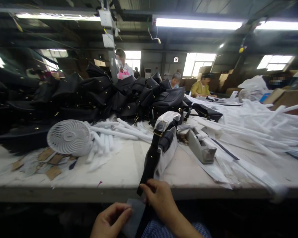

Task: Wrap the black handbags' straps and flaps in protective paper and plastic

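Observation:
Low in the head view, my left hand (111, 220) pinches the edge of a thin translucent sheet (134, 215) below the table edge. My right hand (161, 200) is closed on the end of a black strap (150, 165), thumb against the fingers. This strap has a gold buckle (158, 133) and runs away from me over the table to a bundle wrapped in white material (167, 120). White wrapping (169, 153) also lies along its right side. Part of the strap and sheet below the table edge is in shadow.
A heap of black bags (139, 92) spans the back. On the left stands a white fan (69, 137) beside brown scraps (53, 172). White foam rolls (121, 130) lie mid-table. A grey tape dispenser (201, 145) sits right, with white strips (263, 129) beyond. Co-workers (200, 87) sit behind.

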The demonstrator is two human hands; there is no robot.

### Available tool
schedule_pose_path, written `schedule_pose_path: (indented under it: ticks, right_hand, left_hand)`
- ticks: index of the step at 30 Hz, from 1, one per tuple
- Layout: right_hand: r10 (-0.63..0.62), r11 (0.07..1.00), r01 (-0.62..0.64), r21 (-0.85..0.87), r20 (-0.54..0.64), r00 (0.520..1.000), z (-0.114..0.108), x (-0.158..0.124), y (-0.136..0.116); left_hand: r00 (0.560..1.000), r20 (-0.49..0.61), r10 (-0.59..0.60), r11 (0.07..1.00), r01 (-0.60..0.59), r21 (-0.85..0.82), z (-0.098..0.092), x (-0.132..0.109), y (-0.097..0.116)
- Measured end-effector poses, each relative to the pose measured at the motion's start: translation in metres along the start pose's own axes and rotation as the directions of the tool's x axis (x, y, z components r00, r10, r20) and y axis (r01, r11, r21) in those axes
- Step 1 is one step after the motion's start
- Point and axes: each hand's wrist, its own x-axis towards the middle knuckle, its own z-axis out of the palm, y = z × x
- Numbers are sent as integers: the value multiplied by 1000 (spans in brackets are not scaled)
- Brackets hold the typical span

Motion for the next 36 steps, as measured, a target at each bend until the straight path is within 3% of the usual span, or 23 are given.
schedule_pose_path:
  ticks: [5,10,14,22,29,36]
  right_hand:
    - [-10,997,10,78,-1,1000,4,-4,-4]
    - [-6,979,-1,202,34,999,5,-16,-18]
    - [1,969,-19,248,73,997,5,-17,-24]
    - [2,981,-17,196,76,997,2,-15,-18]
    - [-20,986,4,164,93,995,-3,-14,-22]
    - [-151,986,152,63,-16,988,-3,-20,-22]
  left_hand:
    - [996,-78,44,999,-44,-2,-15,-7,-14]
    - [1000,-1,26,999,-26,40,-25,-11,-29]
    - [1000,-5,26,998,-25,59,-25,-11,-33]
    - [998,-32,54,998,-52,45,-20,-5,-30]
    - [993,-65,97,984,-86,154,-14,-4,-24]
    - [986,-107,131,963,-101,250,-15,-5,-25]
